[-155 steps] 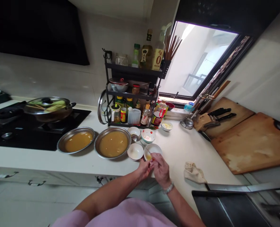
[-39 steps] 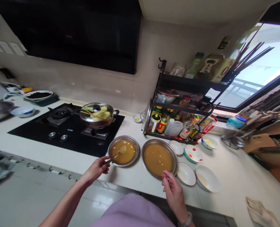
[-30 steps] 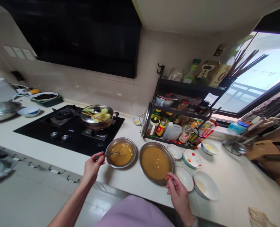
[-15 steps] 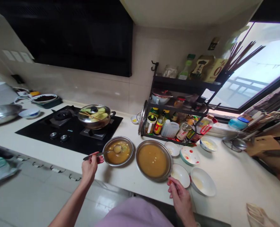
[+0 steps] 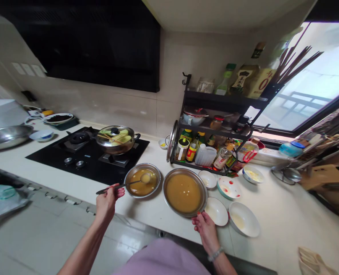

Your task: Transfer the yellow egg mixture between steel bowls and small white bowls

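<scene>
My left hand (image 5: 106, 198) is closed round the handle of a metal spoon (image 5: 123, 185). The spoon's bowl is raised over a small steel pan (image 5: 142, 180) of yellow-brown liquid and carries some of it. My right hand (image 5: 205, 226) rests at the counter's front edge, fingers curled against the near rim of a larger steel pan (image 5: 184, 193) holding the same liquid. Two white bowls (image 5: 216, 211) (image 5: 243, 219) sit just right of that hand.
A lidded pot (image 5: 116, 138) stands on the black gas hob (image 5: 89, 154). A black spice rack (image 5: 215, 126) with bottles is behind the pans. More small bowls (image 5: 229, 187) lie right of them. A cloth (image 5: 312, 259) and knife block (image 5: 324, 176) sit at far right.
My left hand has lifted the spoon out of the small pan with liquid in it. My right hand moved up to the big pan's near rim.
</scene>
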`<act>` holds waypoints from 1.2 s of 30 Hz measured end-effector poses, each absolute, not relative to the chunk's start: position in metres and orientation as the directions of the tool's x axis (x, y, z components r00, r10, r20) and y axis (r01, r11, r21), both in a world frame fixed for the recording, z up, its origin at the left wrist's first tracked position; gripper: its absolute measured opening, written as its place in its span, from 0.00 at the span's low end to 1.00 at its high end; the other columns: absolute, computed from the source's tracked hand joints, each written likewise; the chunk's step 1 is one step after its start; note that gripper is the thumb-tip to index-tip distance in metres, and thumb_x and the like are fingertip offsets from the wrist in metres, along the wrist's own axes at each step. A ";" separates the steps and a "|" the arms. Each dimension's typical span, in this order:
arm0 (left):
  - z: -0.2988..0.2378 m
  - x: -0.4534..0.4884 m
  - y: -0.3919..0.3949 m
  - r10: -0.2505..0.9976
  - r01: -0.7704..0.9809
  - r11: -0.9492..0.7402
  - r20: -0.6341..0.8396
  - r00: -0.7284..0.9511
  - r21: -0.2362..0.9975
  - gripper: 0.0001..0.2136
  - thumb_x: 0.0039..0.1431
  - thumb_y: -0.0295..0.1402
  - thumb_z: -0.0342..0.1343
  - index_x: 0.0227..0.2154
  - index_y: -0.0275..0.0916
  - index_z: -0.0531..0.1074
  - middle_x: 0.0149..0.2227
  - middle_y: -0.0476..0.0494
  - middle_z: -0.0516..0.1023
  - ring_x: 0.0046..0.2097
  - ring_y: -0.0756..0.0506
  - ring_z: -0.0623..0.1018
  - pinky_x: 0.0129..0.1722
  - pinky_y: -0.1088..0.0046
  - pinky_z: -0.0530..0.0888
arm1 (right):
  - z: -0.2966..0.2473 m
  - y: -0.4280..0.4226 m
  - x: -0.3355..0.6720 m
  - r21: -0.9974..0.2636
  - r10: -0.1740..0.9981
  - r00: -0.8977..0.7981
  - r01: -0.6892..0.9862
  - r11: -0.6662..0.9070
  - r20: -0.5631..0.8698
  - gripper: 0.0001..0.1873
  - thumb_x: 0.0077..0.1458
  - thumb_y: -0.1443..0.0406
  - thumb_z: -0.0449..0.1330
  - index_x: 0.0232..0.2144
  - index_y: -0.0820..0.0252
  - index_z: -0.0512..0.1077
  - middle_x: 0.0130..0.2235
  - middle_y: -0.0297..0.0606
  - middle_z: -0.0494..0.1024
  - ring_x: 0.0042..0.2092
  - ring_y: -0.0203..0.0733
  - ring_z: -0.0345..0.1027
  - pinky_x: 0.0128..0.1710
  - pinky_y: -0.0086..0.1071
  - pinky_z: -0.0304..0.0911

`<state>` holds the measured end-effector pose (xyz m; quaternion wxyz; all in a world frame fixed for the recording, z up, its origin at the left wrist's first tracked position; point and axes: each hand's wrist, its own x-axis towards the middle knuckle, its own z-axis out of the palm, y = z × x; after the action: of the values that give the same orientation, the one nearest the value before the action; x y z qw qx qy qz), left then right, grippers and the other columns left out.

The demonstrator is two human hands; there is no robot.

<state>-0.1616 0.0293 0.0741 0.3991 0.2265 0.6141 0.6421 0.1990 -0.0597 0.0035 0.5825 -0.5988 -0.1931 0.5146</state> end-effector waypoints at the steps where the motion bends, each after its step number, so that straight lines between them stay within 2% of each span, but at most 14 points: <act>1: 0.077 -0.159 0.029 0.792 -0.237 0.073 -0.201 -0.577 0.969 0.10 0.48 0.29 0.51 0.33 0.30 0.72 0.21 0.44 0.78 0.23 0.47 0.78 0.30 0.67 0.78 | 0.002 -0.058 0.197 -0.900 0.831 0.399 -0.358 -0.248 -0.387 0.26 0.33 0.49 0.69 0.26 0.59 0.64 0.20 0.34 0.74 0.21 0.36 0.67 0.17 0.24 0.56; 6: 0.093 -0.143 0.027 0.809 -0.266 0.070 -0.211 -0.548 0.961 0.10 0.48 0.27 0.50 0.33 0.30 0.71 0.20 0.45 0.77 0.21 0.48 0.76 0.27 0.70 0.77 | -0.007 -0.053 0.181 -0.916 0.821 0.449 -0.345 -0.204 -0.352 0.25 0.35 0.49 0.68 0.27 0.58 0.63 0.18 0.34 0.74 0.18 0.36 0.66 0.14 0.23 0.54; 15: 0.098 -0.114 0.032 0.871 -0.285 0.071 -0.199 -0.450 0.956 0.09 0.50 0.28 0.50 0.34 0.31 0.71 0.21 0.45 0.78 0.22 0.47 0.77 0.27 0.69 0.76 | -0.005 -0.048 0.175 -0.921 0.791 0.506 -0.347 -0.178 -0.344 0.22 0.34 0.52 0.66 0.25 0.58 0.62 0.16 0.34 0.73 0.16 0.34 0.62 0.13 0.22 0.50; 25: 0.098 -0.083 0.036 0.922 -0.189 0.142 -0.199 -0.331 0.972 0.09 0.57 0.33 0.50 0.35 0.33 0.70 0.22 0.43 0.77 0.26 0.43 0.80 0.28 0.67 0.77 | -0.006 -0.048 0.167 -0.927 0.791 0.521 -0.343 -0.150 -0.321 0.23 0.35 0.50 0.66 0.24 0.57 0.61 0.16 0.34 0.72 0.15 0.34 0.62 0.12 0.22 0.51; 31: 0.093 -0.061 0.028 0.985 -0.136 0.034 -0.057 -0.164 0.990 0.12 0.55 0.38 0.54 0.37 0.35 0.69 0.23 0.44 0.77 0.24 0.43 0.78 0.26 0.66 0.77 | -0.005 -0.048 0.167 -0.930 0.801 0.511 -0.336 -0.149 -0.313 0.25 0.34 0.48 0.67 0.24 0.57 0.61 0.16 0.34 0.73 0.16 0.34 0.63 0.12 0.22 0.51; 36: 0.088 -0.051 0.006 0.993 0.123 -0.107 0.099 0.067 0.987 0.14 0.52 0.39 0.57 0.39 0.38 0.74 0.27 0.44 0.78 0.26 0.46 0.78 0.29 0.69 0.77 | -0.007 -0.050 0.168 -0.933 0.815 0.496 -0.330 -0.143 -0.300 0.26 0.35 0.47 0.67 0.24 0.57 0.60 0.16 0.33 0.73 0.16 0.33 0.63 0.12 0.22 0.52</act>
<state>-0.0505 0.0062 0.0884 0.4561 0.5707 0.4886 0.4770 0.1679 -0.0498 -0.0069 0.6228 -0.6000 -0.2021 0.4597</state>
